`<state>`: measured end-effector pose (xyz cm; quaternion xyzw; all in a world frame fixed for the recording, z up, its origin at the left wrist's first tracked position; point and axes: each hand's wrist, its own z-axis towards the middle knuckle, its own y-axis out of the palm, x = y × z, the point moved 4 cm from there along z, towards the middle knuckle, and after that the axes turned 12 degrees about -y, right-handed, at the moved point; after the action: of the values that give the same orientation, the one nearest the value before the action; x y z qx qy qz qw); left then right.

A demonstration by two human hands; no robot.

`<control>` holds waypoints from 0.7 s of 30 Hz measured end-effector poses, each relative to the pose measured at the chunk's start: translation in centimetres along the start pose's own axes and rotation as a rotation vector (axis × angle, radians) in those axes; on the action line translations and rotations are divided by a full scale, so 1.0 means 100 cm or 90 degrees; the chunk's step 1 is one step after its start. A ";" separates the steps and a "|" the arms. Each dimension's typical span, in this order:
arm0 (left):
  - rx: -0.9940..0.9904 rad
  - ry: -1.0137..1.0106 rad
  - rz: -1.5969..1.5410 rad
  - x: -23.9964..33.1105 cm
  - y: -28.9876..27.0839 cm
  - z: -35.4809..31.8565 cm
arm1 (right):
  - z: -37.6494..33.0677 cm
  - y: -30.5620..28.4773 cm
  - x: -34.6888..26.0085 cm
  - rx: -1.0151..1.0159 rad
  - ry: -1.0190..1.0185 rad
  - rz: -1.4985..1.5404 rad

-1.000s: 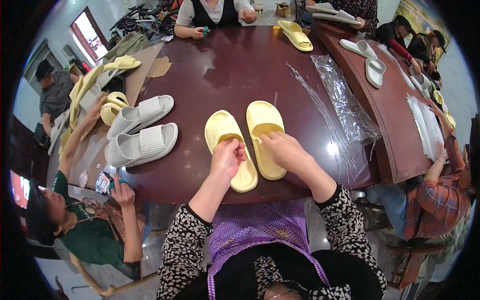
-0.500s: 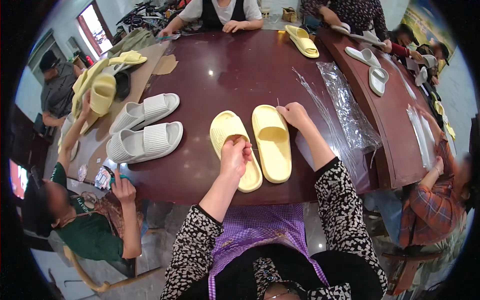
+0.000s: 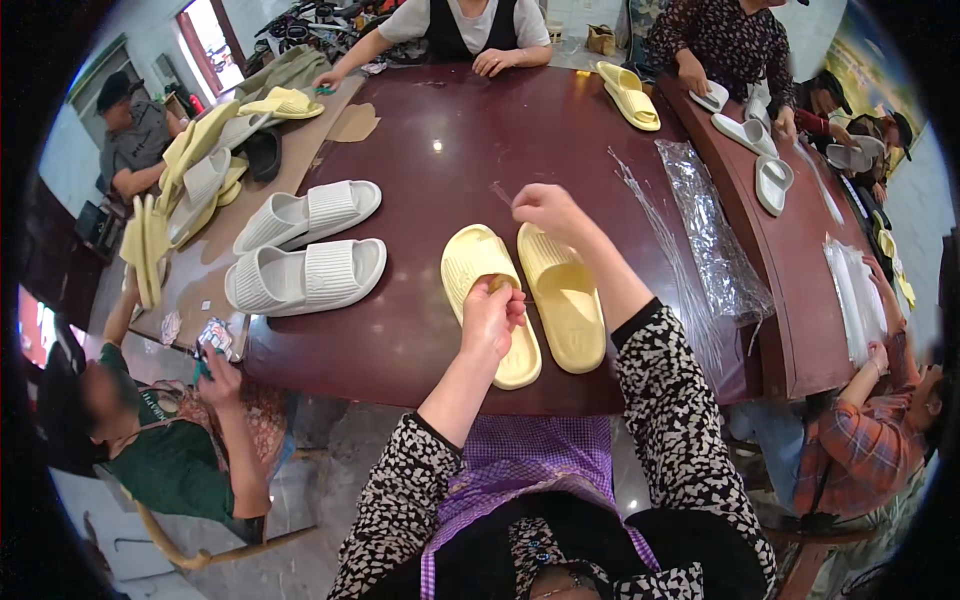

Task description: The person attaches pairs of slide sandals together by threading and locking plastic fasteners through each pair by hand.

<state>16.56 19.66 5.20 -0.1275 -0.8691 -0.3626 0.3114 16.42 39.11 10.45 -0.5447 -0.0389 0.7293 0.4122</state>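
Note:
A pair of yellow slide slippers stands on the dark red table before me, the left slipper (image 3: 518, 360) and the right slipper (image 3: 570, 325) side by side, toes pointing away. My left hand (image 3: 490, 318) is closed in a pinch at the strap opening of the left slipper; what its fingers grip is hidden. Above the toe of the right slipper, my right hand (image 3: 548, 212) pinches a thin clear plastic strand (image 3: 501, 194), whose end sticks out to the left. The right forearm partly covers the right slipper's strap.
Two grey slides (image 3: 310, 275) lie to the left. Loose plastic strands (image 3: 665, 245) and a clear plastic sheet (image 3: 708, 235) lie to the right. Another yellow pair (image 3: 630, 97) sits far right. A person in green (image 3: 175, 455) holds scissors at left; other people work around the table (image 3: 440, 130).
My right hand has moved left and away, over the right slipper's toe, with the strand. My left hand stays at the left slipper's strap. The view has shifted slightly.

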 end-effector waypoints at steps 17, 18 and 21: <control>0.017 0.006 -0.017 0.000 0.009 -0.003 | 0.022 0.067 -0.021 -0.210 0.065 -0.401; 0.017 0.008 -0.016 -0.001 0.009 -0.003 | 0.023 0.067 -0.021 -0.203 0.071 -0.419; 0.017 0.017 -0.001 0.000 0.010 -0.003 | 0.023 0.071 -0.022 -0.216 0.032 -0.422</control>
<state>17.18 20.14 5.89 -0.1173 -0.8698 -0.3528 0.3245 10.74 33.92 9.46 -0.5811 -0.3234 0.5256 0.5306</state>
